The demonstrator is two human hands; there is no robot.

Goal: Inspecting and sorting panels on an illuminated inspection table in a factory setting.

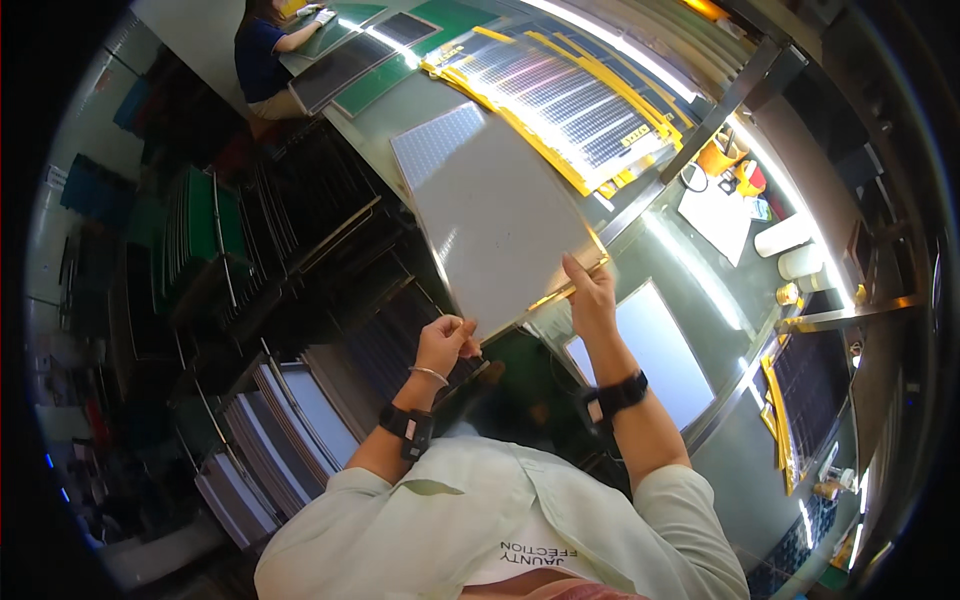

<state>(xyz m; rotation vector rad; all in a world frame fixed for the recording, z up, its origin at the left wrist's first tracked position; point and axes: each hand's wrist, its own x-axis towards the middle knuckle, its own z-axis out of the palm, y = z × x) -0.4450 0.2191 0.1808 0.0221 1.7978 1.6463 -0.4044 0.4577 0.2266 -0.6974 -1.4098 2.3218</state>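
Note:
A large flat rectangular panel (510,220) stretches out in front of me, pale grey, with a thin bright rim. Its far left corner shows a fine light pattern, and light glints off the near right edge. My left hand (445,343) is closed at the panel's near left corner, fingers curled. My right hand (590,290) grips the near right corner, thumb lying on the upper face and fingers hidden beneath. Close by my right forearm, a pale blue-white panel (655,350) lies on the bench.
Yellow-edged dark patterned sheets (560,95) are stacked on the bench beyond. Racks (270,215) of upright panels stand to the left, with more panels (285,425) low by my left arm. White rolls (785,236) sit at the right. A co-worker (265,55) works far left.

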